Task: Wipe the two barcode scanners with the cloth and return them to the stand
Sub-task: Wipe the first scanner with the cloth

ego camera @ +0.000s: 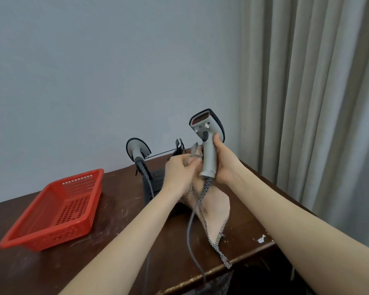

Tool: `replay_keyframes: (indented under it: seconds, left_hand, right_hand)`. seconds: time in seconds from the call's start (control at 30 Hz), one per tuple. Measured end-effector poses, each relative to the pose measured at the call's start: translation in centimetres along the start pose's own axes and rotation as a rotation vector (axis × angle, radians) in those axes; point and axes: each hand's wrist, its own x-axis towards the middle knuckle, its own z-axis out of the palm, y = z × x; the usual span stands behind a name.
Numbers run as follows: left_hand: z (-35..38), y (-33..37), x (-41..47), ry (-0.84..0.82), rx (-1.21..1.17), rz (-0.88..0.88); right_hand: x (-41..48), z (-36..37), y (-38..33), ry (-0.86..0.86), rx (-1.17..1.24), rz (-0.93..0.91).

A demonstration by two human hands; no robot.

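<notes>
Scanners, cloth and stand: items on the brown table

Scanners listed left to right, after the basket. Red basket [53, 207]: plastic, slotted, on the left part of the table [107, 237]. First scanner [137, 149]: grey, head up, seated in the dark stand [152, 182] near the wall, its cord running down toward me. My left hand [180, 169]: fingers curled shut around the cloth [211, 207], pressing it to the side of the second scanner's handle; the rest of the cloth hangs to the table edge, checked border showing. Second scanner [208, 141]: grey, held upright above the table, window facing me, cord trailing down over the cloth. My right hand [220, 165]: closed around that handle, thumb near the trigger.
</notes>
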Motion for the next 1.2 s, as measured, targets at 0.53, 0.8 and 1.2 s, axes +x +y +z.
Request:
replay_keyframes:
  seconds: [0.53,0.8,1.2]
  left_hand:
    - [1.0,-0.1,-0.9,-0.207,0.278,0.574]
    - [-0.8,-0.9,-1.1,-0.016,0.194,0.626]
    - [0.9,0.4,0.2,0.097,0.374,0.699]
  right_hand:
    - [-0.6,-0.2,-0.1,-0.044,0.106,-0.043]
    - [0.0,0.0,-0.4,-0.067,-0.025,0.038]
    - [-0.8,0.8,0.5,-0.241,0.232,-0.018]
